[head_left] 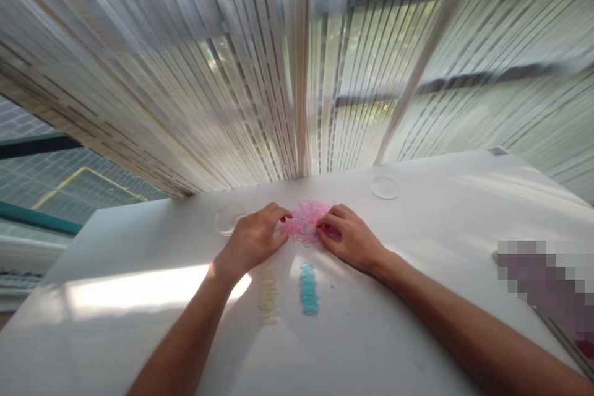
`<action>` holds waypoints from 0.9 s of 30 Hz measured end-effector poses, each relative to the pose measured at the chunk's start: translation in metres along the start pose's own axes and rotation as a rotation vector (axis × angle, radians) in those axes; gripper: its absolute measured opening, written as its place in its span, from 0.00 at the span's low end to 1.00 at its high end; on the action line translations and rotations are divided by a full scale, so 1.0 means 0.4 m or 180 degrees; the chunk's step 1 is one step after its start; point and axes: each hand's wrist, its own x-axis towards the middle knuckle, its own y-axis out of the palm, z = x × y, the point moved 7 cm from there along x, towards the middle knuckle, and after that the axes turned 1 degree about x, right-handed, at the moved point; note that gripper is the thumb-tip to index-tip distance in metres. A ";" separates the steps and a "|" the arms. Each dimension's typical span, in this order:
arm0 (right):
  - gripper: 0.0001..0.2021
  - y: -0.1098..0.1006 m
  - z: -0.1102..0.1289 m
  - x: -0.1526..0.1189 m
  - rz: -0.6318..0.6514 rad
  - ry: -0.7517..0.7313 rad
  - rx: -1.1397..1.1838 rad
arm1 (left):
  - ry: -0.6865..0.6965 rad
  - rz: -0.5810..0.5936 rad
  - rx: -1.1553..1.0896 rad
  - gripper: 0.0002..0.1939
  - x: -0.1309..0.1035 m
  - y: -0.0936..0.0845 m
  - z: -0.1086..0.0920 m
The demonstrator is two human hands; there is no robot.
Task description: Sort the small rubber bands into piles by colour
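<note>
A loose pile of small pink rings or bands [306, 219], with a few pale ones mixed in, lies on the white table between my hands. My left hand [260, 235] is at the pile's left edge, thumb and fingers apart, nothing visible between them. At the right edge, my right hand [348, 235] has its thumb and index finger pinched together; whatever they hold is too small to make out. Nearer to me are two columns of overlapping bands, a pale yellow one [269, 297] on the left and a turquoise one [309, 289] to its right.
A clear round dish or lid [228, 220] sits behind my left hand, partly hidden by it. Another clear round one [385, 187] lies at the back right. Vertical blinds [297, 74] border the white table's [153, 334] far edge. A pixelated object [547, 291] is at the right.
</note>
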 end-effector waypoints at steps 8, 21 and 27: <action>0.04 -0.015 0.001 -0.005 -0.0268 -0.0039 0.0109 | 0.0035 -0.0064 0.0133 0.10 0.006 0.009 -0.012; 0.04 -0.025 0.005 -0.010 -0.0528 -0.0153 0.0111 | 0.0023 -0.0075 0.0535 0.10 0.005 0.011 -0.034; 0.04 -0.026 0.007 -0.009 -0.0560 -0.0156 0.0123 | -0.0019 -0.0107 0.0414 0.08 0.006 0.011 -0.025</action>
